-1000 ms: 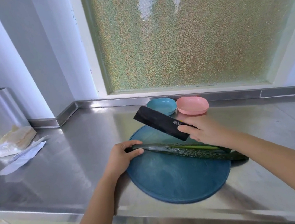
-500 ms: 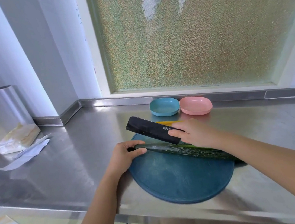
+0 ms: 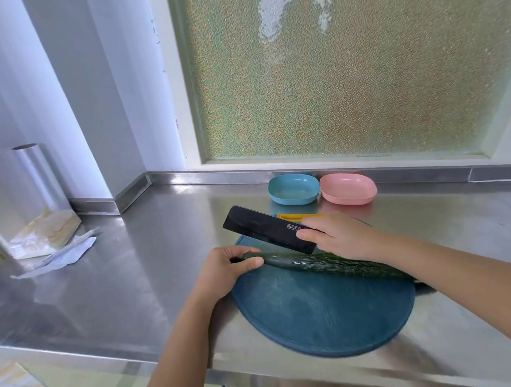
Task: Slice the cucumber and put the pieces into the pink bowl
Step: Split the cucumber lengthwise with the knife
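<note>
Cucumber point(image 3: 326, 263) across board point(image 3: 325, 312); bowls point(image 3: 348, 188) behind

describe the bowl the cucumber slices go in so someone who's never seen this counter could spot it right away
Look along the back edge of the steel counter, just under the frosted window. Two shallow, rounded bowls sit there side by side, beyond the round blue cutting board. The one wanted is the pink bowl, to the right of the blue bowl; both look empty.

Black knife point(image 3: 266, 229) over hand-held cucumber point(image 3: 326, 263) on board point(image 3: 325, 315)
</note>
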`<act>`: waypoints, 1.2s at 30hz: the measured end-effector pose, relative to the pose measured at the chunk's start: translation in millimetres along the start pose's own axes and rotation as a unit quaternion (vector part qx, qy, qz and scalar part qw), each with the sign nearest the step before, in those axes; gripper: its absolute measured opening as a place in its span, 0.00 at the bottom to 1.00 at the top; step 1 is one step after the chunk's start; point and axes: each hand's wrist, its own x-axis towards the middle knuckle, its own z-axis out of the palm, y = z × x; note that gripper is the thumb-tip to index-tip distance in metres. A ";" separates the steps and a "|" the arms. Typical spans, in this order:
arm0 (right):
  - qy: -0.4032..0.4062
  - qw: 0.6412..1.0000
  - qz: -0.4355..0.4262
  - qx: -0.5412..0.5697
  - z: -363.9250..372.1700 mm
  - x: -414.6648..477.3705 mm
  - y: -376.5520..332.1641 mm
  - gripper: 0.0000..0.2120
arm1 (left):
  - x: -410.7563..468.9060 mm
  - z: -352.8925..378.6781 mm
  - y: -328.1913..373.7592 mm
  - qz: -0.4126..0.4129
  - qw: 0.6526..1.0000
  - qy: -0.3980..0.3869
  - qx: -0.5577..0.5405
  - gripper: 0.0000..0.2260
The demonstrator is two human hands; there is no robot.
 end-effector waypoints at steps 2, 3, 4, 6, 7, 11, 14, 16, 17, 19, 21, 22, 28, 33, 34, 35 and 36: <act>-0.006 1.000 -0.006 -0.002 1.2 -0.3 0.7 0.17 | -0.2 0.1 0.2 0.003 1.000 -0.001 -0.002 0.10; -0.008 1.000 -0.008 -0.003 1.9 -1.0 0.9 0.18 | 0.0 0.3 0.2 0.004 1.000 -0.003 -0.002 0.10; -0.010 1.000 -0.008 -0.007 2.3 -1.6 1.1 0.18 | 0.1 0.5 0.0 0.004 1.000 -0.002 -0.005 0.10; -0.013 1.000 -0.008 -0.027 2.1 -1.9 1.7 0.17 | 1.5 0.0 -2.0 0.004 1.000 0.010 -0.004 0.10; -0.011 0.999 -0.013 -0.046 2.2 -1.8 1.3 0.17 | 2.9 -1.0 -3.4 0.000 1.000 0.019 0.002 0.10; 0.006 0.992 -0.043 -0.120 6.3 -3.0 0.2 0.17 | 6.2 -8.1 -5.2 -0.006 1.000 0.024 0.010 0.11; 0.007 0.989 -0.030 -0.143 10.3 -6.1 -1.1 0.16 | 8.3 -10.9 -5.4 0.013 0.999 0.018 0.033 0.10; 0.011 0.988 -0.021 -0.154 12.1 -8.0 -2.8 0.16 | 10.0 -11.0 -6.2 0.018 0.999 0.019 0.034 0.11; 0.014 0.987 -0.020 -0.161 12.7 -8.6 -3.4 0.16 | 11.1 -11.0 -6.9 0.018 0.999 0.019 0.032 0.11; 0.017 0.985 -0.020 -0.173 13.3 -8.5 -3.3 0.16 | 11.8 -11.1 -7.6 0.020 0.999 0.019 0.028 0.10; 0.018 0.984 -0.019 -0.176 13.0 -7.3 -2.9 0.16 | 12.3 -11.1 -8.3 0.020 0.999 0.021 0.025 0.10; 0.017 0.984 -0.018 -0.178 12.9 -6.9 -2.9 0.16 | 12.5 -11.2 -8.1 0.019 0.999 0.024 0.024 0.10; 0.016 0.980 -0.003 -0.198 14.9 -9.2 -4.6 0.16 | 11.7 -11.1 -6.5 0.012 0.999 0.024 0.026 0.11; 0.014 0.981 0.007 -0.191 15.3 -8.3 -4.2 0.16 | 12.1 -10.6 -6.2 0.012 0.999 0.025 0.025 0.12; 0.013 0.981 0.007 -0.194 15.2 -8.2 -4.6 0.16 | 12.0 -10.7 -6.4 0.012 0.999 0.024 0.025 0.12; 0.011 0.980 0.007 -0.198 15.3 -8.2 -4.7 0.16 | 11.8 -11.0 -6.7 0.012 0.999 0.023 0.025 0.12; 0.010 0.979 0.007 -0.205 15.5 -8.1 -5.1 0.16 | 11.4 -11.5 -6.9 0.012 0.999 0.019 0.022 0.12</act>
